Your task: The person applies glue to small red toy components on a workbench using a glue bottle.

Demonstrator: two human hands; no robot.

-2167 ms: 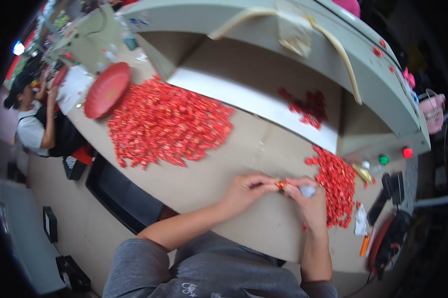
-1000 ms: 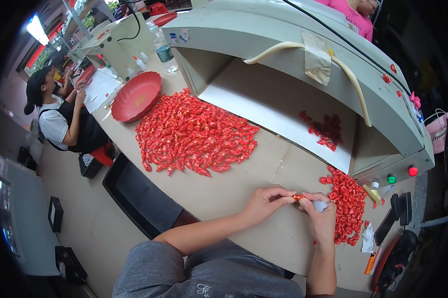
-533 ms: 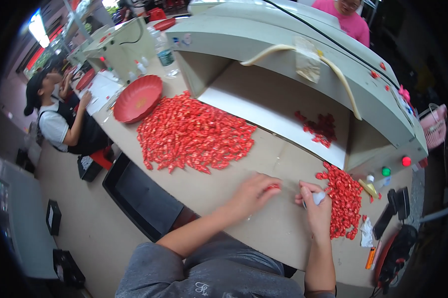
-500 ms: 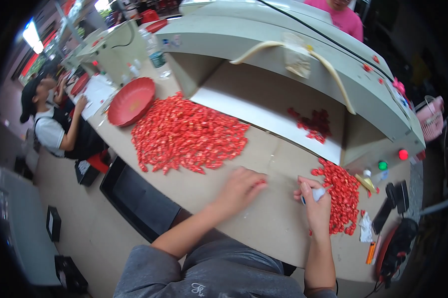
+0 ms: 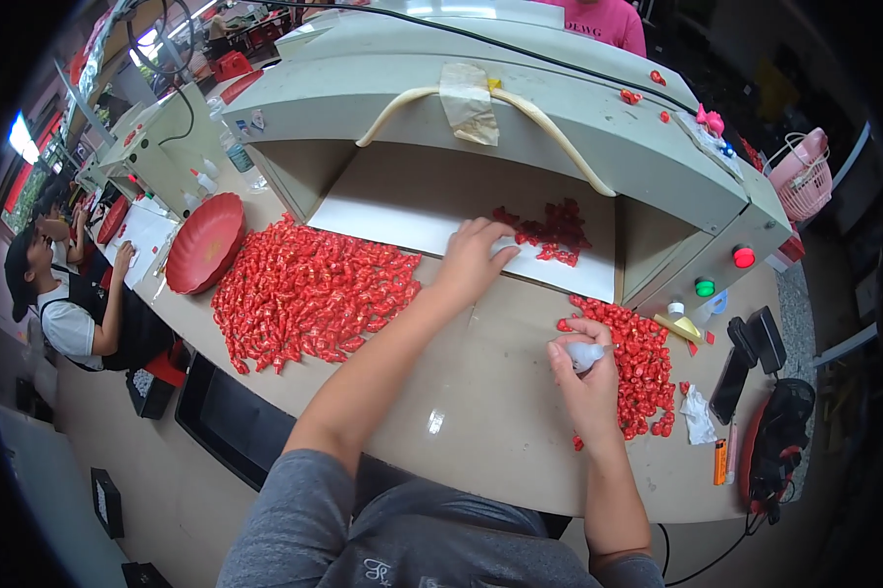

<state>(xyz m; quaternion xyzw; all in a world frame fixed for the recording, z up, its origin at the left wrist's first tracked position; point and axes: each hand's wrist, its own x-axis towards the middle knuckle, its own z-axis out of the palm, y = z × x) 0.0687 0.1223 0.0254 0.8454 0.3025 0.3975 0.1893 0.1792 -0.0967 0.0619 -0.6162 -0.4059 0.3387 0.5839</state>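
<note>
My left hand (image 5: pixel 476 260) reaches to the front opening of a grey box-like machine (image 5: pixel 324 103), over its white floor board (image 5: pixel 387 218). Its fingers are extended and apart, and I see nothing between them. Just beyond the fingertips, a small cluster of glossy red pieces (image 5: pixel 559 230) lies inside the opening. In my right hand (image 5: pixel 593 387) is a small translucent squeeze bottle (image 5: pixel 585 356), held tilted with the fingers wrapped round it. That hand is beside a pile of red pieces (image 5: pixel 642 367) on the right of the table (image 5: pixel 480 421).
At left, a larger heap of red pieces (image 5: pixel 304 294) lies beside a red bowl (image 5: pixel 206 245). A phone (image 5: pixel 730 382), crumpled tissue (image 5: pixel 697 414), orange lighter (image 5: pixel 720 461) and black-red pouch (image 5: pixel 779 441) sit at right. A black tray (image 5: pixel 231 412) is below the table's left edge. Another person (image 5: pixel 74 314) works at far left.
My left hand has moved forward from the middle of the table to the machine's opening. The red piece seen at its fingertips no longer shows there. My right hand still grips the bottle. The view has shifted.
</note>
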